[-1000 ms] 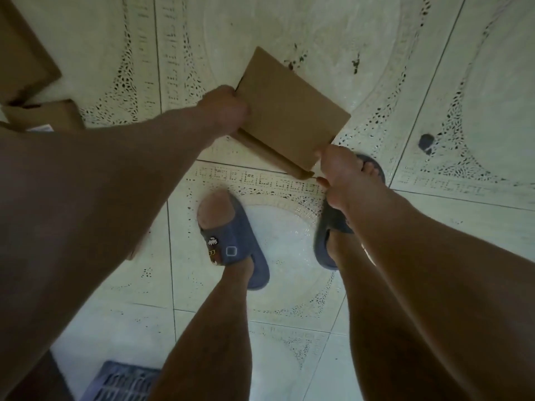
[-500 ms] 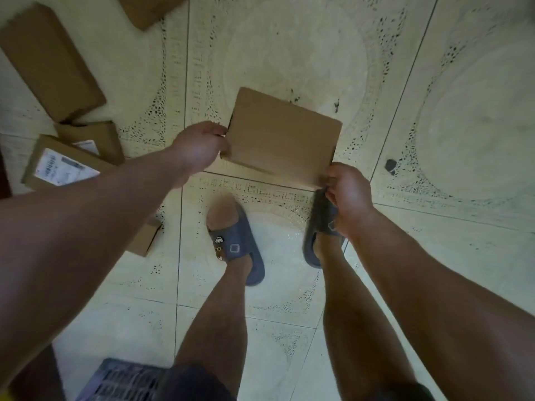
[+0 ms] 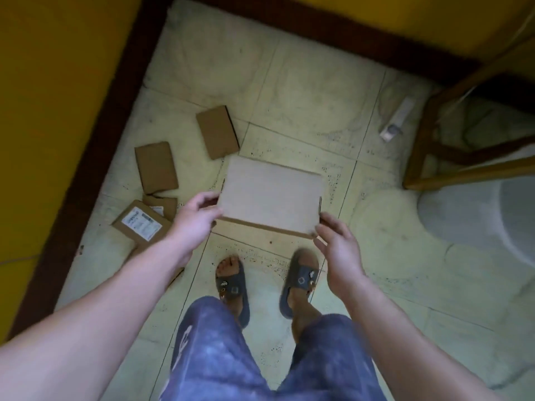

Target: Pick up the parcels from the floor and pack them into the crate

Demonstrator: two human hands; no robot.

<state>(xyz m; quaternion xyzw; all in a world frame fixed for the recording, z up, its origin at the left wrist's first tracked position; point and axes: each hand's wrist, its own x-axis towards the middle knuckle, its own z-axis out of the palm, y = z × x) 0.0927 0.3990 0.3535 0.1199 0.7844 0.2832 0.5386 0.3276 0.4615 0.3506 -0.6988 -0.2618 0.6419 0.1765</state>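
Held flat at the centre of the frame, above the floor (image 3: 318, 91) and just ahead of the sandalled feet: a thin rectangular cardboard parcel (image 3: 270, 195), pale and matte on its broad face, with a brown flap edge showing along the near side. Pinched at its left edge by the left hand (image 3: 199, 218), fingers curled over the top and thumb tucked under (thumb contact not fully visible). Steadied at the lower right corner by the right hand (image 3: 338, 244), fingers loosely bent against the corner, grip looking light rather than clamped.

Probably light and stiff, judging by the relaxed two-handed hold and the flat, unbowed face; dry cardboard, so unlikely to slip. Best taken by opposite short edges, as here, to avoid creasing the flap.

More parcels lying on the tiles in the left half of the frame: one plain brown parcel (image 3: 217, 131) above centre, another plain one (image 3: 156, 166) to its left, and a labelled parcel (image 3: 139, 224) with a white sticker at middle left, partly overlapping a smaller one. All flat, boxy, matte brown.

Floor of glossy cream tiles with dark speckling. Yellow wall (image 3: 58, 82) with dark skirting at upper left; wooden chair legs (image 3: 434, 157) at upper right. No crate in view.
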